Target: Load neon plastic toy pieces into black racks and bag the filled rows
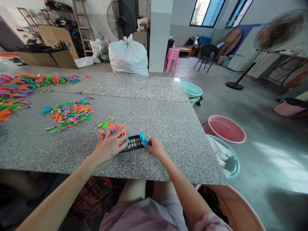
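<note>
A black plastic lattice rack [135, 143] lies on the speckled grey table in front of me. Over its left part rests my left hand [111, 143], fingers stretched and apart on a row of small orange, pink and blue plastic pieces [123, 137]. The hand hides much of that row. At the rack's right end a bright blue plastic piece [142, 138] stands up, its exact kind too small to tell. My right hand [155, 147] is closed in a pinch on its near end. Just beyond my left hand lies a loose green and yellow piece [106, 123].
A heap of mixed coloured pieces [72, 111] lies to the left, with a larger pile [14, 91] farther left. A white sack [128, 54] stands behind the table. Pink [226, 130] and teal basins [237, 160] stand along the table's right edge.
</note>
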